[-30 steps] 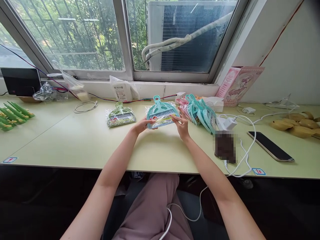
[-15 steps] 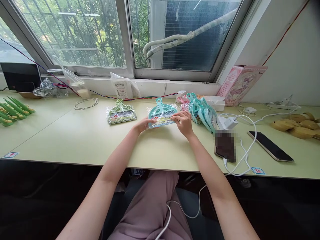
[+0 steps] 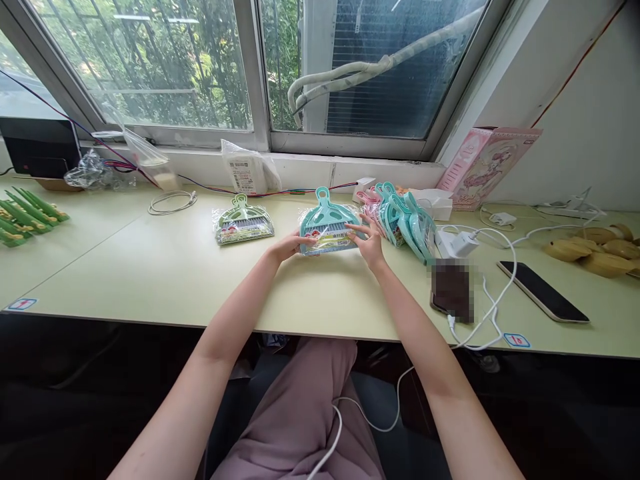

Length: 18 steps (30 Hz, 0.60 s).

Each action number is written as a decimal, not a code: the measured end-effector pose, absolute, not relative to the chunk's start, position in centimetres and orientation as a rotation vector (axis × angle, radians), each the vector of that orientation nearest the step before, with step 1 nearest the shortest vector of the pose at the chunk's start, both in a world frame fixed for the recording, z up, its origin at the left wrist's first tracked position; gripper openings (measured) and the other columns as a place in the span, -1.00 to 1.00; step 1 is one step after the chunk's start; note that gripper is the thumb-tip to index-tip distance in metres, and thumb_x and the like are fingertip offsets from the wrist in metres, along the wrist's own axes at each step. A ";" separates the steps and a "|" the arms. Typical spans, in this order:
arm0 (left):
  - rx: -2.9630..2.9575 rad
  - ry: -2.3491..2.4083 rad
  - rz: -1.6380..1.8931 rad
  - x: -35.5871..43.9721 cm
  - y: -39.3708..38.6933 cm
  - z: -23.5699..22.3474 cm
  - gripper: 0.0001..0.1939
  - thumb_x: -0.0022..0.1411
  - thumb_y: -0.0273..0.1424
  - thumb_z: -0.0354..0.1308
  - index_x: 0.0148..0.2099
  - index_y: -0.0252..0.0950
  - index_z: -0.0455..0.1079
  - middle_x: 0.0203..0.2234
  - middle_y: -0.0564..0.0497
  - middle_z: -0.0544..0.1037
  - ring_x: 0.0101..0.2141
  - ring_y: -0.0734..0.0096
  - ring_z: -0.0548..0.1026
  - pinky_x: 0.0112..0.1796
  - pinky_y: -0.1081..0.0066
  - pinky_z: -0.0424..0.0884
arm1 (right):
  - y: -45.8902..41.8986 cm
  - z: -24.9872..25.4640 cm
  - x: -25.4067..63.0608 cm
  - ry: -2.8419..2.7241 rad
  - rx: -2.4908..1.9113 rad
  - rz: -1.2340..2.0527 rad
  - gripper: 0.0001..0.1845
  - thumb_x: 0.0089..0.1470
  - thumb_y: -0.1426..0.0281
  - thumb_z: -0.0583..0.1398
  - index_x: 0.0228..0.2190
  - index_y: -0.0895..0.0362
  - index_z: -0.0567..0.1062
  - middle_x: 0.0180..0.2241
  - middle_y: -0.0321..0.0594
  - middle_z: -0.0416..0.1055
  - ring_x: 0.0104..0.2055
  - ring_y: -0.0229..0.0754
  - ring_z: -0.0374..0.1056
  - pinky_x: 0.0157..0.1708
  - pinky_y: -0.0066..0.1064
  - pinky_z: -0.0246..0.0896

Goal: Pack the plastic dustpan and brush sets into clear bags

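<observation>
A teal mini dustpan-and-brush set (image 3: 327,223) in clear wrap is tilted up over the pale green desk (image 3: 150,267), handle pointing toward the window. My left hand (image 3: 290,245) pinches its lower left corner. My right hand (image 3: 369,240) grips its right edge, fingers curled on the wrap. A green wrapped set (image 3: 243,224) lies flat to the left. A leaning row of teal and pink sets (image 3: 400,220) stands just right of my right hand.
Right of the sets are a white charger with cables (image 3: 463,243), a blurred dark item (image 3: 451,291), a black phone (image 3: 543,300) and yellow toys (image 3: 590,247). Green toys (image 3: 27,213) lie far left. Bags (image 3: 250,175) and a pink box (image 3: 487,167) line the sill.
The teal set has been lifted and tilted more upright between my hands. My right hand has shifted slightly along its right edge.
</observation>
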State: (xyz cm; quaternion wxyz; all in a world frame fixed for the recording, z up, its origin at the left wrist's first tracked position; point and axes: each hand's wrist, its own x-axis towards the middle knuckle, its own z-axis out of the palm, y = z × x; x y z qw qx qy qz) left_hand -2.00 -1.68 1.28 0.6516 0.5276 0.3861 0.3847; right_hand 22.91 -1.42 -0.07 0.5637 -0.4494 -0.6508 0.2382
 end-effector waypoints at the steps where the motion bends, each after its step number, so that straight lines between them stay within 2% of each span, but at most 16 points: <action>1: 1.191 0.880 0.867 -1.9 -1.7 1.1 -0.44 -0.03 -0.46 0.38 0.06 -0.30 0.37 -0.12 -0.13 0.58 -0.22 0.22 0.60 -0.13 0.13 0.60 | -1.3 -0.2 23.0 -1.533 -1.060 0.622 -0.60 0.00 0.27 0.33 -0.07 -0.01 0.60 0.30 -0.19 0.17 0.37 0.05 0.05 0.34 -0.10 -0.03; 4: 1.161 0.891 0.845 -1.5 -1.7 0.8 -0.43 -0.04 -0.49 0.37 0.06 -0.29 0.36 -0.14 -0.12 0.58 -0.20 0.21 0.59 -0.12 0.14 0.60 | -0.8 -0.6 23.4 -1.435 -1.110 0.787 -0.10 -0.15 0.34 0.39 0.24 -0.08 0.30 0.34 -0.19 0.12 0.41 0.01 -0.02 0.33 -0.06 -0.01; 6: 1.157 0.898 0.834 -1.5 -1.7 0.8 -0.43 -0.03 -0.49 0.36 0.06 -0.28 0.36 -0.13 -0.13 0.57 -0.19 0.20 0.59 -0.11 0.12 0.59 | -0.6 -0.8 23.4 -1.310 -1.147 0.961 0.08 -0.23 0.36 0.42 0.30 -0.07 0.16 0.28 -0.13 0.23 0.34 0.02 0.14 0.24 -0.06 0.18; 7: 1.157 0.903 0.832 -1.5 -1.8 0.8 -0.44 -0.04 -0.49 0.36 0.05 -0.28 0.36 -0.13 -0.13 0.57 -0.18 0.19 0.59 -0.10 0.11 0.59 | -0.5 -0.8 23.4 -1.263 -1.149 1.063 0.05 -0.25 0.36 0.43 0.28 -0.03 0.20 0.21 -0.10 0.33 0.27 0.03 0.25 0.17 -0.07 0.28; 9: 1.149 0.916 0.839 -1.6 -1.9 1.0 -0.44 -0.05 -0.50 0.37 0.04 -0.28 0.35 -0.12 -0.13 0.56 -0.18 0.18 0.59 -0.11 0.10 0.59 | -0.5 -0.9 23.2 -1.215 -1.115 1.241 -0.15 -0.26 0.35 0.43 0.13 0.07 0.38 0.00 -0.08 0.51 0.07 0.04 0.43 0.03 -0.11 0.41; 12: 1.130 0.918 0.847 -1.6 -2.1 1.4 -0.41 -0.08 -0.51 0.37 0.05 -0.27 0.34 -0.10 -0.12 0.56 -0.16 0.16 0.58 -0.10 0.09 0.59 | -0.4 -0.9 22.9 -1.169 -1.068 1.344 -0.44 -0.29 0.33 0.45 -0.16 0.12 0.51 -0.27 -0.14 0.58 -0.13 0.00 0.51 -0.10 -0.13 0.47; 18: 1.114 0.933 0.868 -1.6 -2.3 1.6 -0.36 -0.08 -0.45 0.39 0.10 -0.24 0.35 -0.04 -0.11 0.56 -0.13 0.17 0.58 -0.14 0.16 0.60 | -0.6 -0.6 22.5 -1.122 -1.045 1.328 -0.46 -0.36 0.26 0.49 -0.28 0.13 0.50 -0.34 -0.19 0.57 -0.19 -0.02 0.51 -0.15 -0.16 0.46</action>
